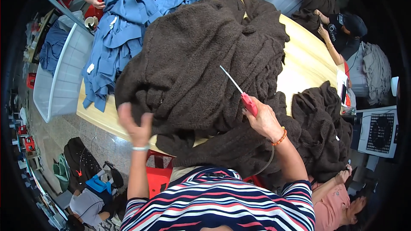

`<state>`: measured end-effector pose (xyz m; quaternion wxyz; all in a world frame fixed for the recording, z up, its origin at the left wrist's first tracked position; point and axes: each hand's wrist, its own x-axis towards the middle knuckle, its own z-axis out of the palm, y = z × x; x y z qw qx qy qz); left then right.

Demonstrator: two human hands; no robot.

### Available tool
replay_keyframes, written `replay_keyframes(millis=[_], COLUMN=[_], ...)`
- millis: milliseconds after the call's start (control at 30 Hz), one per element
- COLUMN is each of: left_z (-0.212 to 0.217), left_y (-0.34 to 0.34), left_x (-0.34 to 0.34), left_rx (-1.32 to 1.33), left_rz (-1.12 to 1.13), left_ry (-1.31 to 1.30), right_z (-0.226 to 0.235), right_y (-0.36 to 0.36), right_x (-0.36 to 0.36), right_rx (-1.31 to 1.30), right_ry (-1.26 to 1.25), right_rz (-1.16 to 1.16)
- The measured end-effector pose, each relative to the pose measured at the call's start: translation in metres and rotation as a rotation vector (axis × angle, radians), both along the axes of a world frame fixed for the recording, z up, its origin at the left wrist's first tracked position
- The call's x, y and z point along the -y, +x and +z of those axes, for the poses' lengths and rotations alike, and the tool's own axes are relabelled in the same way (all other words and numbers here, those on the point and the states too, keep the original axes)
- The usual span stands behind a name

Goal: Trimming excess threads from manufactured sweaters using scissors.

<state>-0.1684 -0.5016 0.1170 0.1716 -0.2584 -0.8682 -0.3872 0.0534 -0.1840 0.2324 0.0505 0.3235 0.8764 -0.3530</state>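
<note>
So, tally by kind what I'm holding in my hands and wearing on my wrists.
Red-handled tool: 1, in the right hand
Orange beaded bracelet: 1, on the right wrist
Pale wristband: 1, on the left wrist
Total: 3

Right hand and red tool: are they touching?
Touching. The head view shows the right hand closed around the lower part of the red tool, whose thin shaft sticks out beyond the grip.
</note>
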Motion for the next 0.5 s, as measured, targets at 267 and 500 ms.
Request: replay_keyframes(millis=[267, 500], left_z=[0.017, 0.069], left_y=[0.072, -0.071], left_x=[-0.159, -0.139], left_rx=[-0.358, 0.307], left_rz=[-0.798, -0.118], left_ry=[-0.528, 0.612], right_z=[0.01, 0.006], right_y=[0.015, 0.057], right_x=[0.002, -0.005], right_rx=[-0.083, -0.072], right_ry=[-0.039, -0.023], right_rz=[-0.051, -0.12])
